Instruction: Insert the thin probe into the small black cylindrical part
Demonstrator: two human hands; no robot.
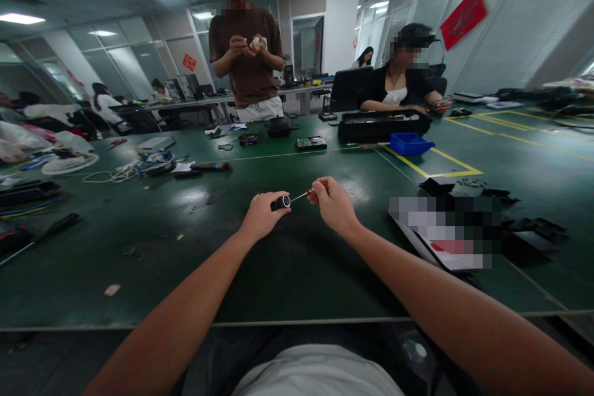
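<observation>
My left hand is closed around a small black cylinder whose near end shows a bright silver ring. From the right, a thin metal screwdriver points at that ringed end. Its handle, with a bit of red showing, is pinched in the fingers of my right hand, which hide most of it. Whether the tip touches the cylinder, I cannot tell. Both hands are above the green tabletop.
At right lie a blurred-out white package and black plastic parts. Farther back stand a blue bin, a long black housing and a circuit board. Cables and a long screwdriver lie left. Two people are across the table.
</observation>
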